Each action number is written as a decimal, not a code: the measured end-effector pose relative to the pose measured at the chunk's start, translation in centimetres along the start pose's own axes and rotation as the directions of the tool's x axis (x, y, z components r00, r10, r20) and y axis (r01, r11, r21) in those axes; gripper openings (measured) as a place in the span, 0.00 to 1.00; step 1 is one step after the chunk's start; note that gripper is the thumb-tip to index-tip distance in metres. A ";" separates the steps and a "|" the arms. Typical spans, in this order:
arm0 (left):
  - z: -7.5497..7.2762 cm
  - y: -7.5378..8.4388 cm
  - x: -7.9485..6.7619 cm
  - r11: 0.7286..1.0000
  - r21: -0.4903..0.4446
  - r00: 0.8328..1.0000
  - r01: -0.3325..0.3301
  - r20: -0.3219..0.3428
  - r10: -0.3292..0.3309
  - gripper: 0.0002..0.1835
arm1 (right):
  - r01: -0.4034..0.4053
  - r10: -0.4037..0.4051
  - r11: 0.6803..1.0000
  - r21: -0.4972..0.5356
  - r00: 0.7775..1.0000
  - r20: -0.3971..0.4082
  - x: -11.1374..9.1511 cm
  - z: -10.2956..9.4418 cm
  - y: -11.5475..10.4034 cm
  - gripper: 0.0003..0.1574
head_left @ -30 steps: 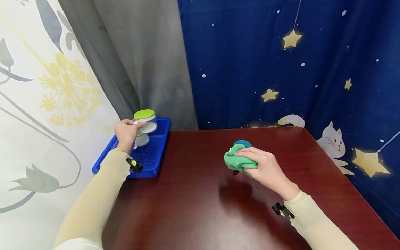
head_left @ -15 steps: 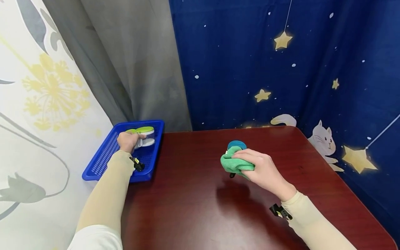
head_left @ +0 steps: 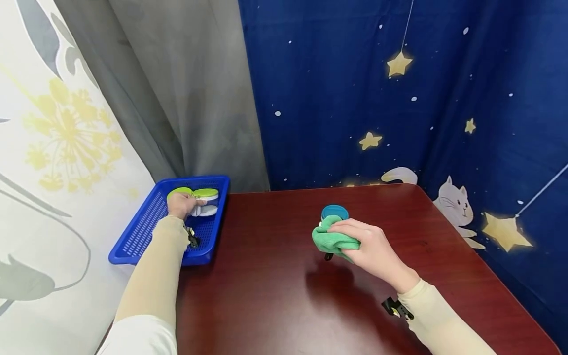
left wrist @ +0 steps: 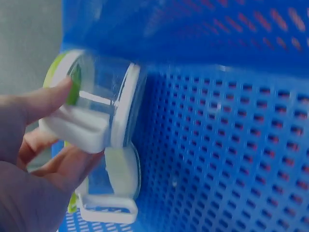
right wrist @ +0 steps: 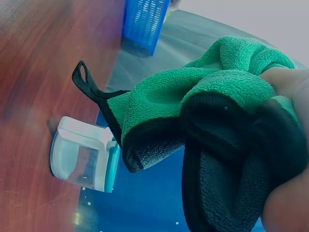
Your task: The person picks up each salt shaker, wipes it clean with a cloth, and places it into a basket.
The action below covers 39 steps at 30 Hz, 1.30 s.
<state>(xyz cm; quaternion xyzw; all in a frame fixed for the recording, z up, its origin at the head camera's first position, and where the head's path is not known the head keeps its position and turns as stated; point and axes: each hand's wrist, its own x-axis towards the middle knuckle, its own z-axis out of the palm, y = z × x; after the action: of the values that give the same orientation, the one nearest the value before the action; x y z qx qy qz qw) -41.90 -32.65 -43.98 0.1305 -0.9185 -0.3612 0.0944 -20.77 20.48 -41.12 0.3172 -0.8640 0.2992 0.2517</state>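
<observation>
My left hand (head_left: 179,204) pinches the white handle of a clear jar (left wrist: 101,92) with a lime-green lid. The jar stands inside a blue plastic basket (head_left: 201,257) at the table's left, close to its wall. A second jar (left wrist: 120,171) with a green lid and white handle is beside it, partly hidden by my hand. My right hand (head_left: 372,249) holds a bunched green cloth (head_left: 330,240) above the table; a black-edged loop hangs from it in the right wrist view. Beyond the cloth is a clear jar (right wrist: 79,154) with a blue lid and white handle, mostly covered in the head view.
The dark red wooden table (head_left: 266,276) reaches back to a gray curtain (head_left: 213,98) and a blue starry curtain (head_left: 319,88). A white patterned cloth wall (head_left: 49,236) borders the basket on the left.
My left hand has lowered the green-lidded jar into the basket, from above the other jar to beside it. My right hand keeps holding the cloth in nearly the same place.
</observation>
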 end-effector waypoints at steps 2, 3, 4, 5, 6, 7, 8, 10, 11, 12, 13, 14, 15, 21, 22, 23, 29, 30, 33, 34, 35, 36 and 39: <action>-0.2 -0.4 0.3 0.999 0.020 0.997 -0.039 0.060 0.038 0.28 | -0.001 0.001 1.000 0.002 1.000 -0.002 -0.1 0.2 0.1 0.29; -0.3 -0.6 0.4 0.998 0.042 0.994 -0.053 0.101 0.049 0.28 | -0.002 0.002 1.000 0.004 1.000 -0.003 -0.1 0.3 0.1 0.30; -0.5 -0.7 0.4 0.996 0.061 0.988 -0.063 0.144 0.054 0.27 | 0.000 0.000 1.000 0.004 1.000 -0.002 -0.1 0.4 0.1 0.30; -0.6 -0.8 0.5 0.996 0.067 0.982 -0.056 0.183 0.043 0.26 | 0.005 -0.005 1.000 0.001 1.000 -0.002 0.0 0.5 0.2 0.29; -0.7 -0.9 0.5 0.996 0.081 0.974 -0.045 0.223 0.026 0.25 | 0.007 -0.007 1.000 0.005 1.000 0.001 0.0 0.6 0.2 0.29; -0.9 -0.9 0.5 0.995 0.091 0.966 -0.035 0.259 0.010 0.24 | 0.009 -0.009 1.000 0.007 1.000 0.003 0.1 0.6 0.3 0.29; -1.0 -0.9 0.5 0.995 0.099 0.958 -0.021 0.287 -0.008 0.22 | 0.010 -0.010 1.000 0.009 1.000 0.004 0.1 0.7 0.3 0.29; -1.3 -0.7 0.4 0.995 0.095 0.947 0.010 0.319 -0.040 0.20 | 0.015 -0.015 1.000 0.012 1.000 0.007 0.2 0.8 0.3 0.29; -1.5 -0.6 0.3 0.996 0.092 0.942 0.020 0.331 -0.050 0.18 | 0.017 -0.017 1.000 0.015 1.000 0.008 0.3 0.9 0.2 0.29; -1.7 -0.4 0.1 0.996 0.086 0.936 0.022 0.347 -0.051 0.17 | 0.014 -0.015 1.000 0.021 1.000 0.011 0.3 0.9 0.2 0.29; -1.9 -0.2 -0.1 0.997 0.081 0.931 0.015 0.361 -0.044 0.16 | 0.013 -0.013 1.000 0.022 1.000 0.011 0.4 0.9 0.2 0.29; -2.0 0.0 -0.2 0.997 0.078 0.928 0.005 0.370 -0.034 0.16 | 0.011 -0.011 1.000 0.022 1.000 0.010 0.4 0.9 0.1 0.30; -2.1 0.2 -0.4 0.997 0.082 0.928 -0.011 0.373 -0.020 0.16 | 0.011 -0.011 1.000 0.020 1.000 0.011 0.4 1.0 0.1 0.30; -3.1 1.1 -1.4 0.967 0.179 0.944 -0.181 0.308 0.120 0.14 | 0.013 -0.013 1.000 0.021 1.000 0.022 0.4 1.3 -0.2 0.29; -3.3 1.2 -1.6 0.960 0.190 0.944 -0.206 0.296 0.143 0.14 | 0.014 -0.014 1.000 0.027 1.000 0.023 0.4 1.3 -0.2 0.28; -3.5 1.3 -1.7 0.954 0.199 0.945 -0.223 0.283 0.162 0.14 | 0.015 -0.016 0.999 0.031 1.000 0.023 0.5 1.3 -0.3 0.28; -4.5 2.8 -2.8 0.936 0.226 0.955 -0.270 0.190 0.229 0.20 | 0.025 -0.025 0.999 0.038 1.000 0.018 0.5 1.0 -0.3 0.29; -4.7 3.1 -3.0 0.935 0.228 0.956 -0.273 0.175 0.237 0.21 | 0.026 -0.026 0.999 0.034 1.000 0.017 0.4 1.0 -0.2 0.30; -4.8 4.3 -3.6 0.935 0.210 0.955 -0.285 0.144 0.259 0.23 | 0.023 -0.023 0.999 0.034 1.000 0.015 0.3 0.7 0.0 0.30; -4.8 4.8 -3.9 0.937 0.197 0.955 -0.288 0.133 0.265 0.23 | 0.022 -0.022 0.999 0.031 1.000 0.013 0.3 0.6 0.1 0.31; -4.8 5.4 -4.2 0.937 0.188 0.953 -0.296 0.120 0.277 0.22 | 0.021 -0.021 0.999 0.027 1.000 0.012 0.2 0.5 0.2 0.31; -4.6 6.1 -4.6 0.937 0.177 0.952 -0.303 0.104 0.288 0.22 | 0.017 -0.017 1.000 0.026 1.000 0.011 0.2 0.4 0.2 0.31; -4.0 8.3 -6.1 0.927 0.142 0.938 -0.348 0.052 0.344 0.19 | 0.005 -0.005 1.000 0.022 1.000 0.004 0.0 0.0 0.4 0.32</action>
<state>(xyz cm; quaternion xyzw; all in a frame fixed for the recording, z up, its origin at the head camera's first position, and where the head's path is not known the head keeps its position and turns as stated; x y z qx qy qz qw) -36.50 -27.49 -35.91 -0.0316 -0.9526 -0.2712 0.1344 -21.00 20.73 -41.24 0.3227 -0.8605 0.3073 0.2470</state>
